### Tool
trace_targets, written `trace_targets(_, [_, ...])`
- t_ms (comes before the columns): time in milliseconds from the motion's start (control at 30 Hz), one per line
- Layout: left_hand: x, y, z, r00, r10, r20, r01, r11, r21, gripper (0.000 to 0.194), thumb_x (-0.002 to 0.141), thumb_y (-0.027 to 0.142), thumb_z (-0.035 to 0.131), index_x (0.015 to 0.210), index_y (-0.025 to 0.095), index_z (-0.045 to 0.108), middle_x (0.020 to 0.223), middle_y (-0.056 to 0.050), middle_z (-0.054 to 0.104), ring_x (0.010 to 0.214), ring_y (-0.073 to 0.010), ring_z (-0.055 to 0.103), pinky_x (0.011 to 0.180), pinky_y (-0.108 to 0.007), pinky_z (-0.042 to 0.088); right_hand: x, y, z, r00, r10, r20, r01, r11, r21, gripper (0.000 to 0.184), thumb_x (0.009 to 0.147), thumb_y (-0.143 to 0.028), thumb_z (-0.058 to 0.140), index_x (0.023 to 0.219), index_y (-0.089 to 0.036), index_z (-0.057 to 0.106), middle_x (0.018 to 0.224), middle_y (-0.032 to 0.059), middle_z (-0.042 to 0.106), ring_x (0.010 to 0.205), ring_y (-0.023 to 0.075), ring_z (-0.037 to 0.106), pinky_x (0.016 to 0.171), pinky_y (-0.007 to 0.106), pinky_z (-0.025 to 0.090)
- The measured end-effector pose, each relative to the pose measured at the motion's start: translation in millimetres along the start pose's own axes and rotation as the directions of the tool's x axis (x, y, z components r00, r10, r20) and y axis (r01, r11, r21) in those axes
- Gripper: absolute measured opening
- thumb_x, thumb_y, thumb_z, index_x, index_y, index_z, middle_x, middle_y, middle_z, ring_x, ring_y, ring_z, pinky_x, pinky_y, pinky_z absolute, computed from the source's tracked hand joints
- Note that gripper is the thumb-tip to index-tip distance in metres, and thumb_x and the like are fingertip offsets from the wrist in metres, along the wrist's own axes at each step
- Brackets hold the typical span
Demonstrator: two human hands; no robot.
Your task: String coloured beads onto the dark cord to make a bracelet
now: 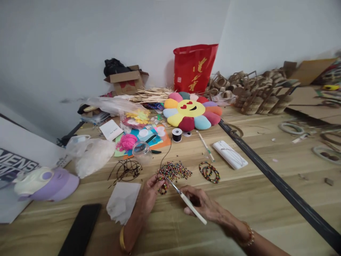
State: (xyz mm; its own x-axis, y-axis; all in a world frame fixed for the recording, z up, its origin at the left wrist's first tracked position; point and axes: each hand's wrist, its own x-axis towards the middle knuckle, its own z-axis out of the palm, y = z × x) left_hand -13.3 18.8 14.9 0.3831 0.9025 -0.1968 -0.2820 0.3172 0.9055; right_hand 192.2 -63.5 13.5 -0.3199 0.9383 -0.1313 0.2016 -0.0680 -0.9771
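Observation:
My left hand (152, 188) pinches a small beaded string (162, 191) with black cord around the fingertips. A tool with a long white handle (193, 208) and a narrow metal tip lies in my right hand (201, 204); whether it is scissors or pliers I cannot tell. Its tip reaches the cord at my left fingers. Just beyond them spreads a pile of small multicoloured beads (176, 170). Black cord (168, 153) runs from a spool (177, 135) towards my left hand. Two beaded bracelets (209, 172) lie right of the pile.
Left of the beads are tangled black cords (126, 170), a clear jar (142, 152), pink yarn (127, 142) and white paper (124, 199). A phone (80, 229) lies near the front. A white power bank (230, 154) sits to the right. Behind are a flower cushion (190, 112) and red bag (194, 69).

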Motion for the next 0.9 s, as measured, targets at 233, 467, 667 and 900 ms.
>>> trace_targets(233, [-1, 2, 3.0, 1.0, -0.029, 0.005, 0.028, 0.998, 0.047, 0.03, 0.062, 0.037, 0.082, 0.072, 0.014, 0.065, 0.064, -0.001, 0.066, 0.059, -0.0126, 0.055, 0.055, -0.023, 0.043, 0, -1, -1, 0.999, -0.041, -0.022, 0.041, 0.999, 0.001, 0.04, 0.074, -0.042, 0.073, 0.103, -0.016, 0.065, 0.066, -0.005, 0.044, 0.06, 0.0102, 0.036, 0.053, 0.021, 0.028])
trace_targets(467, [-1, 2, 2.2, 0.999, -0.038, 0.005, 0.037, 0.997, 0.069, 0.03, 0.062, 0.037, 0.082, 0.071, 0.014, 0.065, 0.063, -0.001, 0.065, 0.059, -0.0125, 0.055, 0.055, -0.023, 0.042, -2, -1, -1, 0.996, -0.07, -0.053, 0.064, 0.993, -0.103, 0.035, 0.077, -0.036, 0.072, 0.104, -0.015, 0.067, 0.067, -0.0043, 0.048, 0.059, 0.0093, 0.037, 0.052, 0.02, 0.03])
trace_targets(667, [-1, 1, 2.1, 0.999, -0.044, -0.009, 0.045, 0.996, 0.071, 0.033, 0.059, 0.038, 0.084, 0.071, 0.013, 0.065, 0.062, -0.001, 0.065, 0.057, -0.0127, 0.055, 0.055, -0.023, 0.042, -3, -3, -4, 0.99, -0.129, -0.055, 0.114, 0.968, -0.225, 0.033, 0.08, -0.029, 0.068, 0.11, -0.016, 0.066, 0.073, -0.0024, 0.058, 0.06, 0.0095, 0.044, 0.054, 0.019, 0.036])
trace_targets(900, [-2, 2, 3.0, 0.999, -0.037, -0.006, 0.038, 0.995, 0.09, 0.034, 0.06, 0.039, 0.083, 0.071, 0.014, 0.064, 0.063, -0.001, 0.066, 0.059, -0.013, 0.056, 0.056, -0.023, 0.043, -5, -10, -5, 0.985, -0.162, -0.056, 0.139, 0.947, -0.29, 0.026, 0.083, -0.028, 0.063, 0.105, -0.015, 0.068, 0.075, 0.0, 0.062, 0.06, 0.0101, 0.046, 0.055, 0.018, 0.038])
